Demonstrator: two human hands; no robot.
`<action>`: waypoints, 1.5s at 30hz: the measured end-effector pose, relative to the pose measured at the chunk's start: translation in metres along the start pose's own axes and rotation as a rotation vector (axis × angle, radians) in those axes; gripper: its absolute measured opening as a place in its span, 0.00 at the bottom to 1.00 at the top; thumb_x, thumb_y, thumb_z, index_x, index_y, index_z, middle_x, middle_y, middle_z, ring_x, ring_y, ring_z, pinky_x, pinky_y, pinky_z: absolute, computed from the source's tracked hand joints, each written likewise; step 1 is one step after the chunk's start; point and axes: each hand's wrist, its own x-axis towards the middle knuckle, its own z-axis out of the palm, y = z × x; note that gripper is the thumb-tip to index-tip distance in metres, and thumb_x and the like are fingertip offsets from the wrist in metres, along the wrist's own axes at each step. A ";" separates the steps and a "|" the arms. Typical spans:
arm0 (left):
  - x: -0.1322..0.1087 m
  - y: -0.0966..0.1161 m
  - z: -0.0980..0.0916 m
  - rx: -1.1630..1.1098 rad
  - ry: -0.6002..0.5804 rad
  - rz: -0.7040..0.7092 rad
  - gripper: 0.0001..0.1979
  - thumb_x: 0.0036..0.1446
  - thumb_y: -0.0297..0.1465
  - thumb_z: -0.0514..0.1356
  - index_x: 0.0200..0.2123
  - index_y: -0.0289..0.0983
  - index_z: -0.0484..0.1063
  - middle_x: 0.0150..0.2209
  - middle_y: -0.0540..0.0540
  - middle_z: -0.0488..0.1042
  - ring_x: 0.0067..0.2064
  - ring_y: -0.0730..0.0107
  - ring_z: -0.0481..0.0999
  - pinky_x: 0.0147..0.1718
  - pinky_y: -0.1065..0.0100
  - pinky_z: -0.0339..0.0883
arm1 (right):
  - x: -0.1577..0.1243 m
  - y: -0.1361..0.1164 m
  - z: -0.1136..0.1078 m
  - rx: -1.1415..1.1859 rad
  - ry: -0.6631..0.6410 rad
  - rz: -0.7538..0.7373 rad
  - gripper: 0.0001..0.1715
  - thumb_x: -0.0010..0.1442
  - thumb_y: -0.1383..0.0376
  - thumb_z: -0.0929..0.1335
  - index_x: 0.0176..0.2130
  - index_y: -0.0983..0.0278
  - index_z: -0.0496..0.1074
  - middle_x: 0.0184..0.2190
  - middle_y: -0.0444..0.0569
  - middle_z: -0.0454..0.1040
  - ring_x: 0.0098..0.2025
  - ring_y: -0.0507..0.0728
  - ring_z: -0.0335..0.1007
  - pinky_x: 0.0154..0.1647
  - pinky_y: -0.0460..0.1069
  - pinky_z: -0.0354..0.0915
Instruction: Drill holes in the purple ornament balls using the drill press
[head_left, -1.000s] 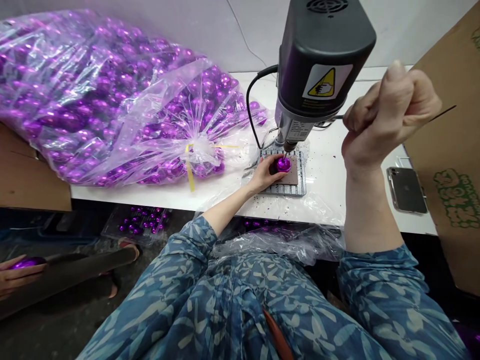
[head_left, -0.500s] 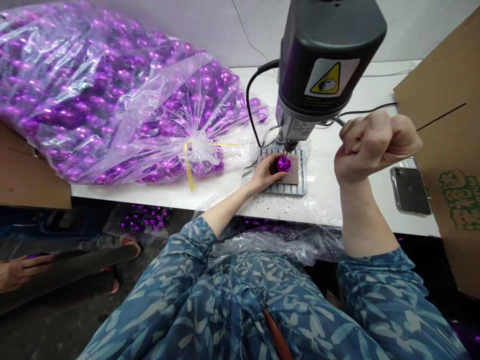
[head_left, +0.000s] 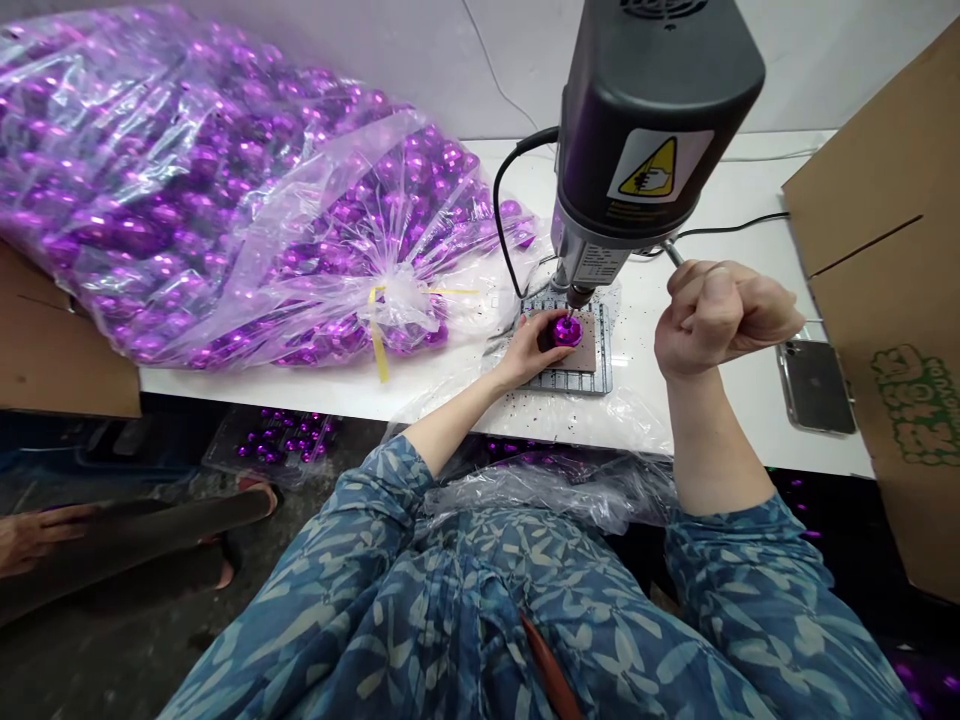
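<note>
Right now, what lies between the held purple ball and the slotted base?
In the head view, a brown board lies between the held purple ball and the slotted base.

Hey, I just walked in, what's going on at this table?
A person in a blue, leaf-patterned top has the left hand curled around a shiny purple ball over a flat brown board, under a black and grey drill press. The right hand grips the machine's metal lever. Whether the drill bit touches the ball is too small to tell. A large clear plastic bag of purple balls lies to the left, and a dark smartphone lies on the white table to the right.
</note>
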 end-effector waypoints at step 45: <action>-0.027 -0.006 -0.093 0.608 0.109 0.129 0.13 0.61 0.21 0.54 0.38 0.38 0.79 0.34 0.42 0.81 0.37 0.60 0.79 0.39 0.59 0.74 | 0.092 -0.005 0.055 0.086 -0.047 0.435 0.27 0.56 0.65 0.68 0.15 0.60 0.51 0.10 0.38 0.48 0.10 0.45 0.41 0.11 0.46 0.35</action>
